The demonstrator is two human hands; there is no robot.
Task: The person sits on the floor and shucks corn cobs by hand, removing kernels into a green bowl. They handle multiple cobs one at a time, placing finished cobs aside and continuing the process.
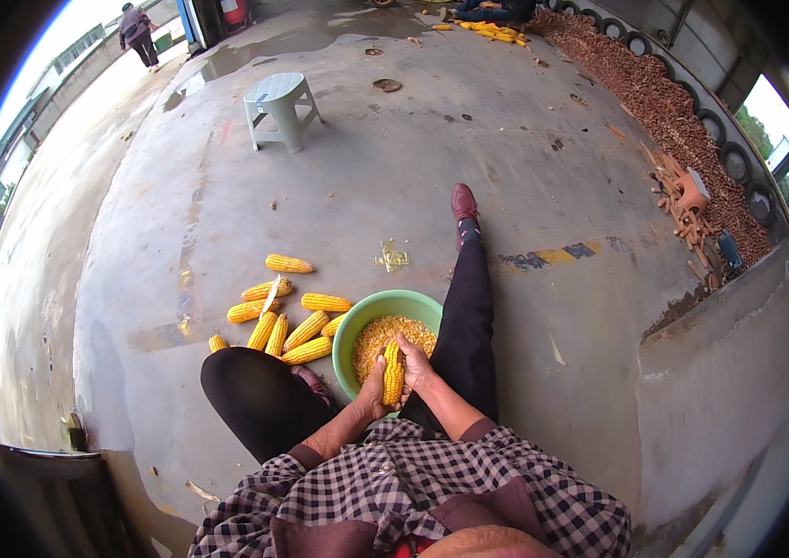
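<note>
Both hands hold one upright yellow corn cob (pixel 393 374), its kernels still on, above a green plastic basin (pixel 343 342). My left hand (pixel 372 388) wraps its left side; my right hand (pixel 415 363) grips its right side, the thumb near the top end. Loose corn kernels (pixel 387 326) cover the inside of the basin, which stands on the floor between my legs. Left of the basin lie several whole corn cobs (pixel 307 350) on the concrete, and a pale strip of husk (pixel 271 294) rests across some of them. The fingers under the cob are partly hidden.
A pale plastic stool (pixel 284 104) stands ahead, left of centre. Bare cobs (pixel 691 216) lie at the right, before a long reddish-brown heap (pixel 653 97) edged with tyres (pixel 736 162). Far ahead, a seated person is beside more corn (pixel 492 31); another person (pixel 138 35) is at far left.
</note>
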